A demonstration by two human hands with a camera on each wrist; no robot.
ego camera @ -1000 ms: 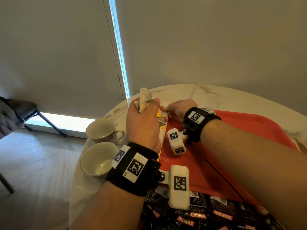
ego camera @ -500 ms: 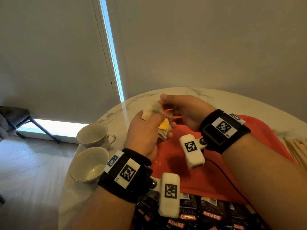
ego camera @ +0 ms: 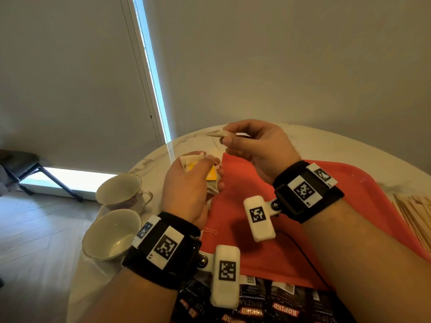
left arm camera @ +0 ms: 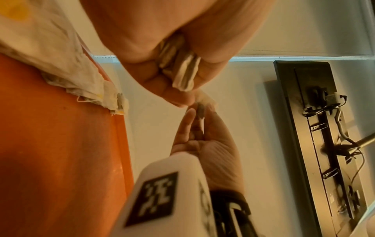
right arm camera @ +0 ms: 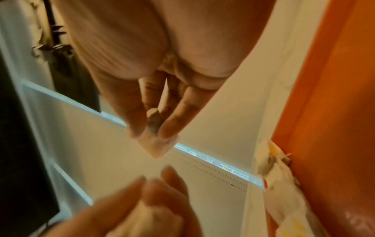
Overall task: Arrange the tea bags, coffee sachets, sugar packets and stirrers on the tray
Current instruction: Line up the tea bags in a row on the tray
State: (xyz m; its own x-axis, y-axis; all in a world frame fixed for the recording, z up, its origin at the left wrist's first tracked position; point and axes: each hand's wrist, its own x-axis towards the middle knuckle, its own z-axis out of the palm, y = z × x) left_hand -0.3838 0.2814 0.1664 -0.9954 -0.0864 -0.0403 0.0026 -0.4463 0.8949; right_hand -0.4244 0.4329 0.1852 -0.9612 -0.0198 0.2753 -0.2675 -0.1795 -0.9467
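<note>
My left hand (ego camera: 193, 180) grips a bunch of white tea bags (ego camera: 191, 160) with yellow tags above the left rim of the red tray (ego camera: 291, 229); the bags' edges (left arm camera: 183, 70) show between its curled fingers. My right hand (ego camera: 247, 141) is raised over the tray's far left corner and pinches a single tea bag (ego camera: 218, 134) between thumb and fingers; the same bag (right arm camera: 156, 144) pokes out past the fingertips in the right wrist view. More tea bags (left arm camera: 61, 52) lie along the tray's edge. Black coffee sachets (ego camera: 268, 306) lie across the tray's near end.
Two empty white cups (ego camera: 121, 190) (ego camera: 112, 234) stand on the round marble table (ego camera: 326, 145) left of the tray. Wooden stirrers (ego camera: 415, 217) lie on the table right of the tray. A dark chair (ego camera: 28, 169) stands on the floor at far left.
My right hand has risen from the tray's left edge and pulled one tea bag up and away from the bunch. My left hand stayed with the bunch.
</note>
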